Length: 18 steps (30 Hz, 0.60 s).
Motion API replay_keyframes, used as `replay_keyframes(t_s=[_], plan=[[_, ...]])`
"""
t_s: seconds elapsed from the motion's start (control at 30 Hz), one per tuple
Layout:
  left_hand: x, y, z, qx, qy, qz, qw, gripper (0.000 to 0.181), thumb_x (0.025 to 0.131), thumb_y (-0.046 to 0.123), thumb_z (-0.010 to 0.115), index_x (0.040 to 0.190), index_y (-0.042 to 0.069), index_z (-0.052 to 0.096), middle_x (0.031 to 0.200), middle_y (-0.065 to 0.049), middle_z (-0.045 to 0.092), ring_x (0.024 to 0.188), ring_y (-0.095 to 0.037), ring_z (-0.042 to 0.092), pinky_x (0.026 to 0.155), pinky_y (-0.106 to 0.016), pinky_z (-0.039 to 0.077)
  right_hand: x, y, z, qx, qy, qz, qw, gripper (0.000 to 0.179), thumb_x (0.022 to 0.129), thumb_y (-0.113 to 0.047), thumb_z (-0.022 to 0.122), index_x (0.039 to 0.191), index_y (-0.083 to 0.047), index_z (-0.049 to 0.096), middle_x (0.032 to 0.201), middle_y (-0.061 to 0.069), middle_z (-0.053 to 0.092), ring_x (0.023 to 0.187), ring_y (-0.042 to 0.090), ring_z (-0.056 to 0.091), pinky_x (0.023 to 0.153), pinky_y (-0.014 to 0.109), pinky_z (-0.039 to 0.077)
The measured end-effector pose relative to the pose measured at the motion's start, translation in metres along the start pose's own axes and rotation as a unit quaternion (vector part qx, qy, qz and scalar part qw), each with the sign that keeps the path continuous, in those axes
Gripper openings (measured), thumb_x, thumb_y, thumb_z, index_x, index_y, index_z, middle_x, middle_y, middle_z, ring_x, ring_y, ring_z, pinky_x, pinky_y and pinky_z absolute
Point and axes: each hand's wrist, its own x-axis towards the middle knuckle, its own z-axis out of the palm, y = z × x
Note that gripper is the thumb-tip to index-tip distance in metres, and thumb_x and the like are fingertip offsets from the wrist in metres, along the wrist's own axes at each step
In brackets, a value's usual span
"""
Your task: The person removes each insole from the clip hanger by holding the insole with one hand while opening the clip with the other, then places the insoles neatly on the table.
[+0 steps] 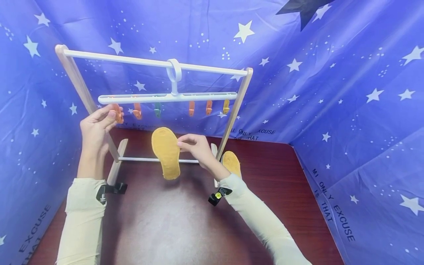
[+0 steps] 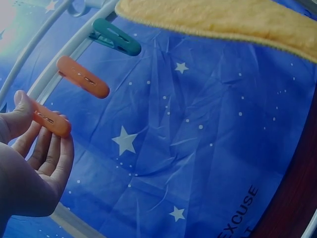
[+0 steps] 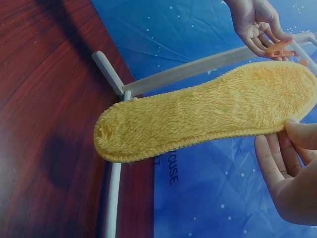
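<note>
A yellow fuzzy insole [image 1: 166, 152] hangs upright in front of the rack, its right edge pinched by my right hand [image 1: 198, 147]. In the right wrist view the insole [image 3: 198, 114] shows its plush side, with thumb and fingers on its wider end. My left hand [image 1: 96, 129] holds the leftmost orange clothespin [image 2: 52, 120] between thumb and fingers. That clothespin hangs from the white hanger bar [image 1: 142, 98]. Beside it on the bar are another orange clothespin [image 2: 83, 77] and a green one [image 2: 116, 37]. The insole is apart from the clothespins.
The hanger's hook [image 1: 174, 70] loops over the top rail of a wooden rack [image 1: 232, 114]. More clothespins [image 1: 208, 107] hang on the bar's right half. A second yellow insole [image 1: 231, 163] lies by the rack's right foot on the reddish-brown table [image 1: 271, 191]. Blue star-printed cloth [image 1: 331, 81] surrounds the table.
</note>
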Motion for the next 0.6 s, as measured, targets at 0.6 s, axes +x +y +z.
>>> replay_keyframes(t_s=[0.6], plan=[[0.002,-0.005,0.0,-0.017,0.01,0.015,0.9997,0.018,0.084,-0.001,0.077,0.101,-0.006,0.077,0.086,-0.013,0.079,0.073,-0.019,0.077,0.072,-0.025,0.064,-0.021,-0.016,-0.054,-0.023,0.045,-0.009,0.9987,0.018,0.093,0.008,0.067,0.105,0.02,0.065,0.082,-0.006,0.071,0.075,0.007,0.07,0.085,0.051,0.062]])
